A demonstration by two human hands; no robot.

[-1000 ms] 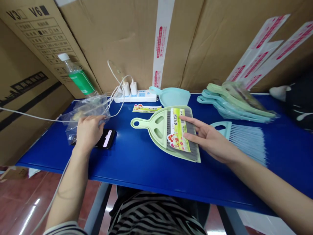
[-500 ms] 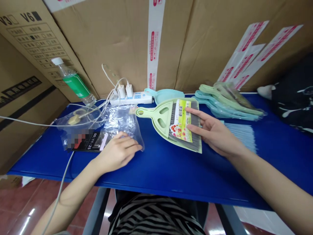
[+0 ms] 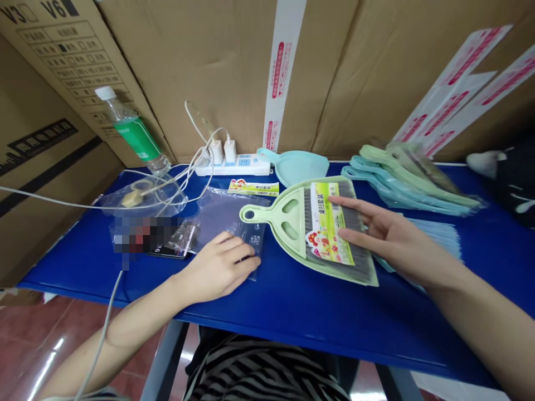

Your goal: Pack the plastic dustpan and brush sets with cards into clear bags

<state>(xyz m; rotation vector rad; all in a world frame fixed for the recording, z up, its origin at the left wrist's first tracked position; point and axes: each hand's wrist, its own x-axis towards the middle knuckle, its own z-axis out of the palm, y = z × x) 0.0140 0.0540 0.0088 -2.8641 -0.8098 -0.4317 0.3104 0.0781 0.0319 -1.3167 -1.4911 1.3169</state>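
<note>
Grip is open in both hands, clamped on nothing: the left hand lies flat on a clear plastic bag on the blue desk. The right hand steadies a green dustpan with outstretched fingers, touching its label.

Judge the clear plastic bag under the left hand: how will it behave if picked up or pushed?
The clear plastic bag looks floppy and very light: thin, creased film lying flat beneath the left hand. Pushed, it would probably slide easily on the glossy blue table. Rolling seems unlikely.

Left hand palm down and loosely curled, right hand palm down and outstretched
</note>
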